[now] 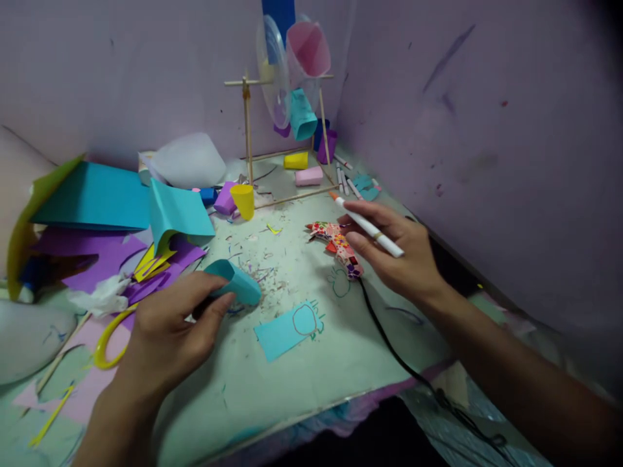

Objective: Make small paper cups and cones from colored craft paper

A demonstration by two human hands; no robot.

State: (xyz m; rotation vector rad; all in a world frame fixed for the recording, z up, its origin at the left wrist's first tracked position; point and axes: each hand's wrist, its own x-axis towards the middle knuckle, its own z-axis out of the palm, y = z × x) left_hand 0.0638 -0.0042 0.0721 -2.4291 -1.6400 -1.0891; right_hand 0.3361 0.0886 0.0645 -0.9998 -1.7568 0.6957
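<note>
My left hand [168, 327] is closed around a rolled teal paper cup [233, 281], holding it just above the tabletop. My right hand [394, 250] grips a white marker [367, 226] with an orange tip pointing up and left. Under that hand lies a patterned glue gun [338, 245] with a black cord [389, 344] trailing toward me. A teal paper rectangle [287, 329] with a drawn circle lies flat between my hands.
A stick frame [248, 130] with clear plastic discs and paper cups stands at the back corner. A yellow cup [243, 200], purple and pink cups, loose markers [343, 178], stacked coloured paper [97, 201] and yellow-handled scissors [109, 337] crowd the left. Walls close in behind and right.
</note>
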